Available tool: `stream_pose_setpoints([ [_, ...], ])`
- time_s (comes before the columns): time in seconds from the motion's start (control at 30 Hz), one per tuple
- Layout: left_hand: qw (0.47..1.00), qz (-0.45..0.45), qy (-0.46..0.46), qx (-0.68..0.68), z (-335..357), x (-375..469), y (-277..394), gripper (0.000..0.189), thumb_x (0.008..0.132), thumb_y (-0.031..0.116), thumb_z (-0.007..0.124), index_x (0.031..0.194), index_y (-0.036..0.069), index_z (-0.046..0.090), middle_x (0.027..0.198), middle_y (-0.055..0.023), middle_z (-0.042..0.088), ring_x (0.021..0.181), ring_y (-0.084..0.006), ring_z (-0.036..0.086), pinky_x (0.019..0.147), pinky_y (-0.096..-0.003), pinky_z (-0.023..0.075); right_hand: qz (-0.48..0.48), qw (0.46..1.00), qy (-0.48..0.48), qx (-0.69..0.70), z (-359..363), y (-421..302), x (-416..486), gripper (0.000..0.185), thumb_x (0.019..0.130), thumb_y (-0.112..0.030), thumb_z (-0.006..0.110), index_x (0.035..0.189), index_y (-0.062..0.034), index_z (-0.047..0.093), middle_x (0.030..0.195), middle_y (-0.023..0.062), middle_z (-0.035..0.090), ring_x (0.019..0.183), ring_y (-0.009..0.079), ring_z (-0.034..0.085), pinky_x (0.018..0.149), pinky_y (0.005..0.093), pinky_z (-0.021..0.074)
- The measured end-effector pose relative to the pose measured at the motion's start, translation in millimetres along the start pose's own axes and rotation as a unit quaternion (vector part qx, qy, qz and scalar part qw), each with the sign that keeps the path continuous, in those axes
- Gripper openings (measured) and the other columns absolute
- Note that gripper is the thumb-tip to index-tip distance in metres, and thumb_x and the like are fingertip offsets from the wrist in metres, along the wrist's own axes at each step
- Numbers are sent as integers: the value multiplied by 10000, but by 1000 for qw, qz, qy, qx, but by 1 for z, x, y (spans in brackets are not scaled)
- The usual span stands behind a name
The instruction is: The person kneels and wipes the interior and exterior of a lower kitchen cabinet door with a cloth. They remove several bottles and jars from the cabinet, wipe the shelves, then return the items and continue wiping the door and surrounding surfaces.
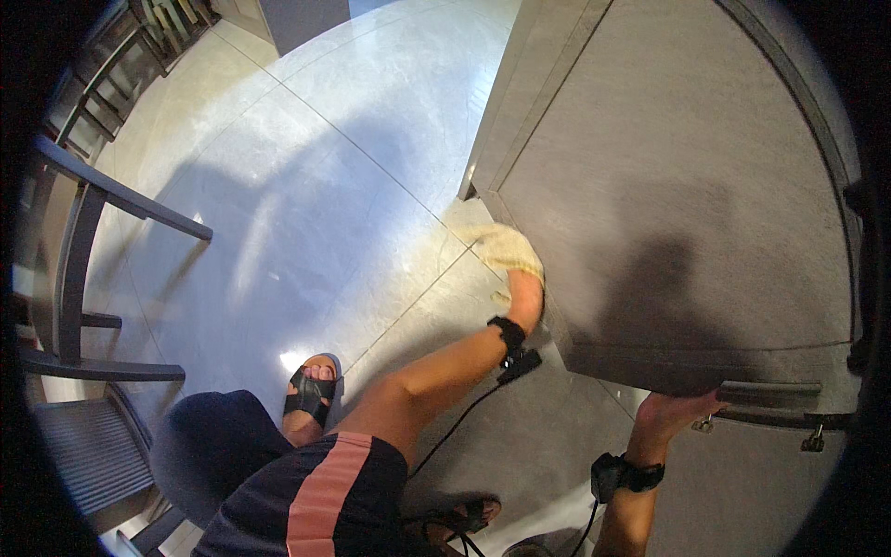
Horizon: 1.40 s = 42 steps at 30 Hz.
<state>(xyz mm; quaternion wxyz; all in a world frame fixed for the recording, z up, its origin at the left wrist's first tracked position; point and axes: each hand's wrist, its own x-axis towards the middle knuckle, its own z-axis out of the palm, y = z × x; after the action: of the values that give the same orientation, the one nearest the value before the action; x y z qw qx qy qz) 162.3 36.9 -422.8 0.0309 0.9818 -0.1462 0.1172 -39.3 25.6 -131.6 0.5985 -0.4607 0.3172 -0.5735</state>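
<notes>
A pale yellow cloth (502,249) covers the fingers of my left hand (526,287), which is low by the floor, against the lower edge of a large grey panel (668,181). The covered fingers are hidden. At the panel's near edge, my right hand (665,412) grips beside a dark bar-like strip (769,394); its fingertips are partly hidden there. Small metal fittings (813,438) hang below that strip.
Tiled floor (334,230) spreads out at the left. A dark chair (73,278) and a ribbed grey seat (94,452) stand at the far left. Black wristbands (511,334) with cables circle both wrists. My sandalled foot (311,393) rests on the tiles.
</notes>
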Motion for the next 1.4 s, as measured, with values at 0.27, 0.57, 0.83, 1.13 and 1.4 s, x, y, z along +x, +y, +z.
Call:
stream_pose_setpoints([
  [0.27,369,-192,-263,-871,-7,73,-56,462,1018,362,350,1331,55,497,1242,-110,572,1103,-255,529,967,-367,424,-20,988,-44,-146,-3,-5,-24,1050,780,-865,417,1524,-155,206,1534,131,247,1414,351,257,1158,563,245],
  [0.57,387,-173,-202,-883,0,75,-47,574,1028,445,298,1466,80,365,1471,-96,405,1325,-249,394,1088,-409,325,34,998,-4,-56,7,-2,-23,874,860,-730,437,1464,-133,232,1458,125,278,1346,323,279,1132,533,241],
  [0.83,289,-290,-326,-853,-85,-111,16,476,975,352,392,1359,71,418,1386,-65,453,1236,-240,434,1049,-374,343,104,981,83,-142,12,-5,-10,540,944,-473,541,1281,-91,361,1199,82,457,1136,221,404,1043,428,297],
  [1.13,605,-70,-340,-716,-155,-115,0,297,862,201,583,1083,27,488,1104,-56,558,978,-229,524,882,-337,428,12,968,-245,-51,5,-14,5,529,885,-582,640,915,-67,519,857,-54,450,817,84,393,751,263,359],
  [1.4,653,97,-371,-653,-299,-58,-18,123,718,1,681,827,-37,640,781,-78,671,720,-164,615,617,-337,499,5,945,-316,-85,1,-16,22,743,859,-717,547,1090,-13,598,941,-4,536,889,119,459,806,302,411],
])
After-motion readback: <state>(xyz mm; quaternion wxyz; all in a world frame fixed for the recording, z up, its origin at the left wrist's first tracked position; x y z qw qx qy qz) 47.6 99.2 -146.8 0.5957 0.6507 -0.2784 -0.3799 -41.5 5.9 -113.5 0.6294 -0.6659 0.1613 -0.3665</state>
